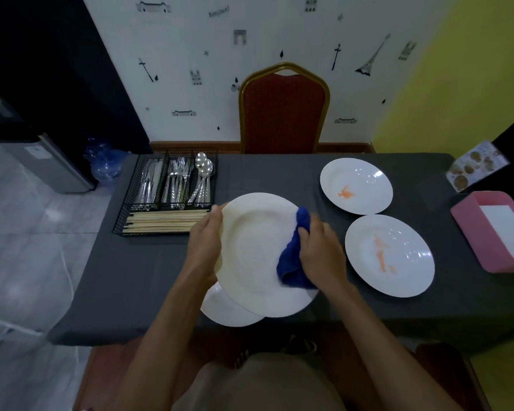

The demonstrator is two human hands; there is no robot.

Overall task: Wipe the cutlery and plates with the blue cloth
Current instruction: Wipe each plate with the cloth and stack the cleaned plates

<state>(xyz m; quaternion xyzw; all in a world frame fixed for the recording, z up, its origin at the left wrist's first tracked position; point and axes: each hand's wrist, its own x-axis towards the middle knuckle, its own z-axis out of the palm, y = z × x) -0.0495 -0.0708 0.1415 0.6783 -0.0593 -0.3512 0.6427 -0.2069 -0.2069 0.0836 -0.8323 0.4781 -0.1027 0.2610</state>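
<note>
Gripping the left rim of a tilted white plate [255, 250], the left hand [204, 241] curls round its edge. The right hand [321, 253] clutches the blue cloth [291, 262] against the plate's right side. Right of that hand lie a near stained plate [398, 280] and a far stained plate [362, 173]. Beyond the left hand sits the wire cutlery tray [122, 221].
</note>
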